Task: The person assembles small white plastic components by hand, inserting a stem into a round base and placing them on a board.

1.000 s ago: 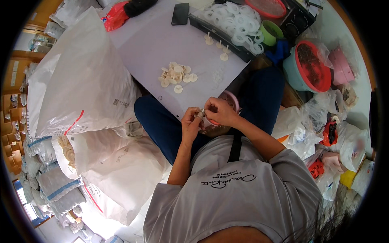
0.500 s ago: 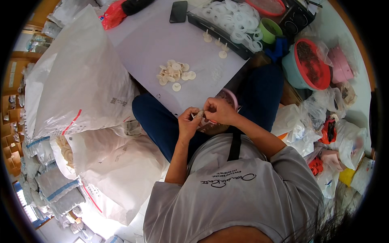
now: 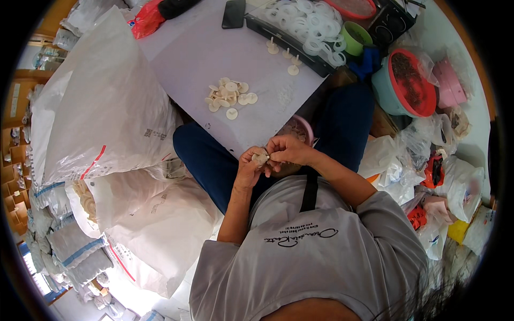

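Close in front of my body, above my lap, both hands meet. My left hand (image 3: 247, 169) is closed around a small pale round disc (image 3: 260, 159), its face showing between the fingers. Against that disc's edge, my right hand (image 3: 288, 150) is closed in a pinch; the fingertips hide what they grip. A pile of cream discs (image 3: 225, 96), some with short stems, lies on the table (image 3: 182, 75) beyond my hands. A few stemmed discs (image 3: 272, 48) sit farther back near the black tray (image 3: 289, 44). Partly behind my right hand is a pink bowl (image 3: 306, 127).
Many translucent white rings (image 3: 310, 24) fill the tray. Beside it are a green cup (image 3: 354, 40) and a phone (image 3: 234, 14). Large white sacks (image 3: 107, 107) crowd my left; a red-rimmed basin (image 3: 428, 101) and plastic bags (image 3: 455, 176) stand on the right.
My left hand has turned, so the pale disc's round face now shows. The right hand's fingertips have come in to the disc's edge. The pile on the table is unchanged.
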Demonstrator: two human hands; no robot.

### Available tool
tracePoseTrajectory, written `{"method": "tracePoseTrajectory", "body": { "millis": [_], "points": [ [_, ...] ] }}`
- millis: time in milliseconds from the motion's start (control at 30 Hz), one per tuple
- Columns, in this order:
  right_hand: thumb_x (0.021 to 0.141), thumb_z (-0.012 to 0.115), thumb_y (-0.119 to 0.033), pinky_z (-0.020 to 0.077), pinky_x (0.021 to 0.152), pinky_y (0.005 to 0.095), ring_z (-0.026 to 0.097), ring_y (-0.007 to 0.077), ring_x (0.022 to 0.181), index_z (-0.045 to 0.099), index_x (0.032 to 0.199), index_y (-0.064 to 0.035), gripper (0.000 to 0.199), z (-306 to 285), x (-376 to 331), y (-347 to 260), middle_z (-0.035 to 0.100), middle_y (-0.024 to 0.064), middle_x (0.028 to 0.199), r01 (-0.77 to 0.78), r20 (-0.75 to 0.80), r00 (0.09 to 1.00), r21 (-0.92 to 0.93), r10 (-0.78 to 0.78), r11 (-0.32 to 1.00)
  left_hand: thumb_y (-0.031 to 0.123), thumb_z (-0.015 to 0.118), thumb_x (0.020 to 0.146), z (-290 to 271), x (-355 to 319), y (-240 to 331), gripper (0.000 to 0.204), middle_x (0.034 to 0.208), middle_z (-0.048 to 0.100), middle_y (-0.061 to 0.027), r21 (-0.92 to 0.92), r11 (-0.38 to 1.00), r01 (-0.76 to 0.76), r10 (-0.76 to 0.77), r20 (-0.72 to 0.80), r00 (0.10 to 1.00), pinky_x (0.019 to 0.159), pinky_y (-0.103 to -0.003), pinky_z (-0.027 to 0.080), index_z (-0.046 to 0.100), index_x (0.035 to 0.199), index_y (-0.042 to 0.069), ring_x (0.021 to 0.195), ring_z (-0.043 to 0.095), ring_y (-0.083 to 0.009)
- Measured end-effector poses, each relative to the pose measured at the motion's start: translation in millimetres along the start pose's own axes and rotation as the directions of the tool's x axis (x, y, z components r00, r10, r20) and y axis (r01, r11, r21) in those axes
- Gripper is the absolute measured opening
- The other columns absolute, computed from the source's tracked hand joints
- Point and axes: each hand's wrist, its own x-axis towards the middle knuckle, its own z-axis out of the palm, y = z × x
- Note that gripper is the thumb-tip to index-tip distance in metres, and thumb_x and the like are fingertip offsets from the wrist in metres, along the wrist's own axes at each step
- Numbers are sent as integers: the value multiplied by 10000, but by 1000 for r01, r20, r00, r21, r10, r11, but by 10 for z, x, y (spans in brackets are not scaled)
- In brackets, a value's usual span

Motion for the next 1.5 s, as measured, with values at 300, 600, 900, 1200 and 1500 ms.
{"method": "tracePoseTrajectory", "body": {
  "millis": [300,600,900,1200,1500],
  "points": [
    [789,560,-56,477,488,219,592,123,541,531,835,8,84,20,-31,8,599,63,714,-55,-251,967,-73,35,996,64,530,839,40,34,82,113,799,601,-88,309,951,28,8,-115,993,482,-249,504,546,942,22,623,591,-153],
    [787,561,-36,468,492,225,591,113,553,508,805,8,71,50,-48,-37,583,54,696,23,-349,934,-166,-81,986,34,533,847,123,66,5,122,835,584,-57,319,946,-51,127,-220,967,481,-217,490,551,968,31,656,562,-108],
    [778,564,-33,461,517,234,596,108,592,503,799,13,79,92,-36,18,586,61,688,69,-330,923,-363,-197,929,47,550,851,91,54,28,101,840,573,-41,558,829,-36,143,-150,978,460,-201,461,573,948,36,563,534,-89],
    [755,573,-53,452,531,271,592,139,594,519,778,12,87,85,-74,30,595,96,665,57,-304,904,-612,-301,789,-11,517,842,144,26,54,133,820,514,-50,770,635,-68,174,-57,983,474,-210,456,579,960,-1,596,531,-102],
    [732,572,-58,449,551,305,587,187,599,530,777,1,85,147,-114,-82,596,124,665,-2,-286,921,-684,-266,729,-40,550,783,222,-3,134,160,763,502,-71,845,528,-87,190,-17,982,521,-241,437,591,931,5,619,515,-145]
  ]
}}
